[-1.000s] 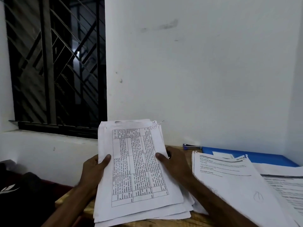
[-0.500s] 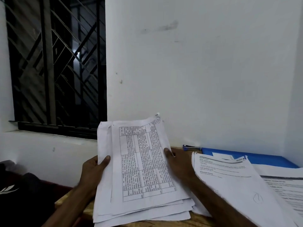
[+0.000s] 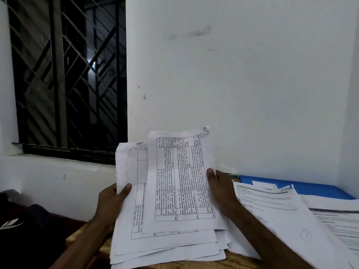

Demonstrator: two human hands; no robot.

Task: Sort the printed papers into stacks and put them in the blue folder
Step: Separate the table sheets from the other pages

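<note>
A loose stack of printed papers (image 3: 167,247) stands tilted up in front of me, its lower edge near the wooden table. My left hand (image 3: 111,202) grips the stack's left edge, thumb on the front. My right hand (image 3: 219,188) pinches the right edge of the top sheet (image 3: 180,181), a page with a printed table, which sits shifted up and to the right off the stack. The blue folder (image 3: 310,188) lies flat at the back right against the wall, partly covered by papers.
Two more piles of printed papers (image 3: 272,210) (image 3: 338,216) lie on the table to the right, overlapping the folder. A white wall rises right behind the table. A barred window (image 3: 66,78) is at the left. A dark bag (image 3: 23,230) sits low at the left.
My right hand has slid the top sheet up and to the right, off the rest of the stack. My left hand has stayed on the stack's left edge.
</note>
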